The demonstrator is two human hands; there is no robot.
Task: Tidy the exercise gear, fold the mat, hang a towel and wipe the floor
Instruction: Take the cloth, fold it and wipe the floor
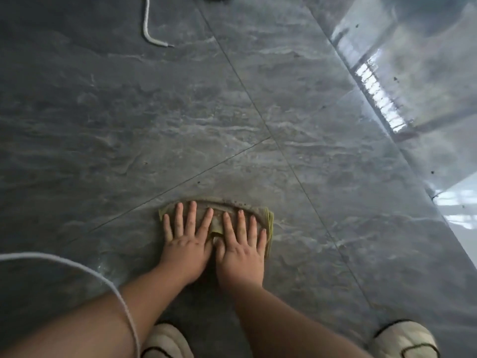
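A folded olive-green cloth (268,220) lies flat on the dark grey marbled floor (129,125), low in the middle of the view. My left hand (187,236) presses on its left half with fingers straight and spread. My right hand (241,241) presses on its right half the same way, thumbs nearly touching. A thin curved line of dust and grit (227,201) sits on the floor just beyond the cloth's far edge. Most of the cloth is hidden under my hands.
A white rope end (154,40) lies on the floor at the top left. Another white cord (113,288) curves across my left forearm at the bottom left. Two light slippers (165,342) (405,339) show at the bottom edge. Tile joints cross the glossy floor.
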